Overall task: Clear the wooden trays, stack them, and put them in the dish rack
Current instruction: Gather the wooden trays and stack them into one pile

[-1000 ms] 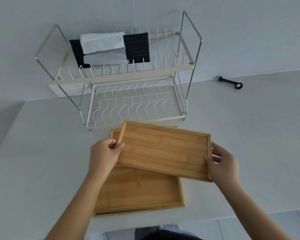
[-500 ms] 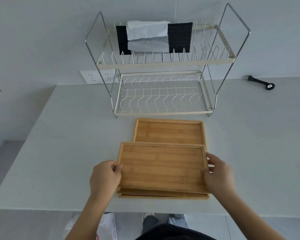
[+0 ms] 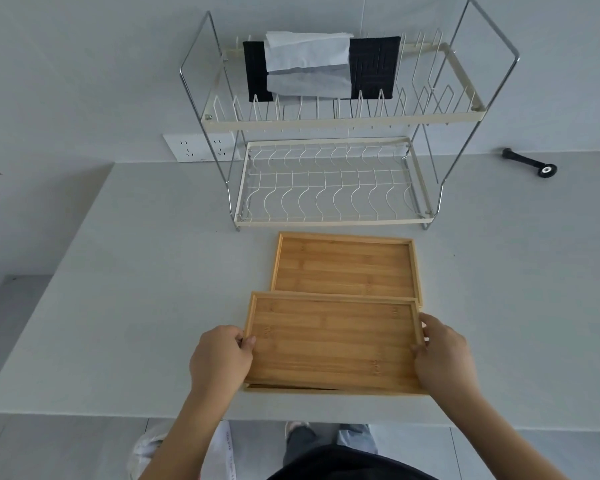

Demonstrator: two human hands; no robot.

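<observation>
Three empty wooden trays lie on the white table. One tray [image 3: 343, 263] lies flat just in front of the dish rack [image 3: 329, 216]. Nearer to me, a second tray [image 3: 333, 344] rests on top of a third tray [image 3: 291, 388], of which only the front edge shows. My left hand [image 3: 220, 358] grips the top tray's left short side and my right hand [image 3: 442, 355] grips its right short side. The two-tier wire dish rack stands at the back against the wall; its lower tier holds nothing.
On the rack's upper tier stand a black mat [image 3: 374, 67] and folded white cloth [image 3: 309, 64]. A black tool [image 3: 530, 162] lies at the back right of the table. A wall socket [image 3: 201, 147] sits left of the rack. The table's front edge [image 3: 118, 412] runs just below the trays.
A second ago I held the tray tilted above another; now it lies level on the lower tray near the front edge. My view has shifted, so the rack sits more central.
</observation>
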